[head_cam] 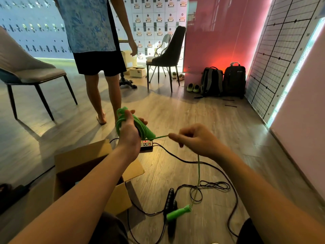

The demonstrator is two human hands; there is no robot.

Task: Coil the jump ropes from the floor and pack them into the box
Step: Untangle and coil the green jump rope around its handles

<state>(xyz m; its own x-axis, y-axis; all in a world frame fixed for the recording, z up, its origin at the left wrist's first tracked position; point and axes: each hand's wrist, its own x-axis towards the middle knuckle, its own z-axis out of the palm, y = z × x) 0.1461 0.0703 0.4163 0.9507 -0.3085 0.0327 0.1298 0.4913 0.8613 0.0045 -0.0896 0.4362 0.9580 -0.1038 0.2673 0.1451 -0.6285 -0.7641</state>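
Observation:
My left hand (pixel 129 132) grips a coil of green jump rope (pixel 140 126) wound around one green handle, held above the open cardboard box (pixel 70 164). My right hand (pixel 195 139) pinches the free green strand just right of the coil. From there the strand drops to the floor, where the second green handle (pixel 178 212) lies. A black jump rope (pixel 211 185) is spread loose on the floor, its black handles (pixel 169 202) beside the green one.
A power strip (pixel 146 144) with black cables lies on the floor behind the box. A person (pixel 98 55) stands just beyond my hands. Chairs (pixel 26 71) stand left and at the back, two backpacks (pixel 223 81) and shoes by the pink wall.

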